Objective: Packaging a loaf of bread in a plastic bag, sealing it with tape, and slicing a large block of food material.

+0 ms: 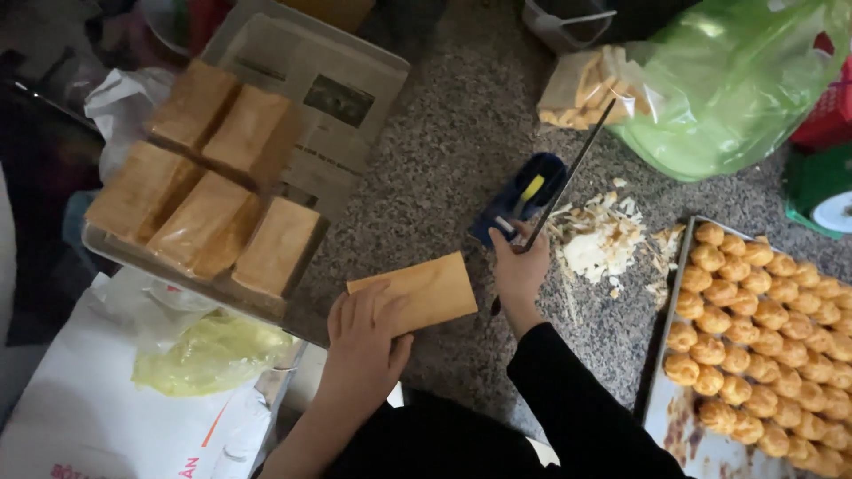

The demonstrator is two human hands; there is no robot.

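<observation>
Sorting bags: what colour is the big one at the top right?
Translucent green bag, seen in the head view.

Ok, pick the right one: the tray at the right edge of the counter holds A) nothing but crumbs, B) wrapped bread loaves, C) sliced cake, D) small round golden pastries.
D: the tray at the right is packed with rows of small round golden pastries, while the wrapped loaves sit on the other tray at the left.

I see a speckled grey stone counter (444, 151) filling mid-frame under dim light; darkness takes the left edge, and white paper (80, 417) covers the lower left corner.
</observation>
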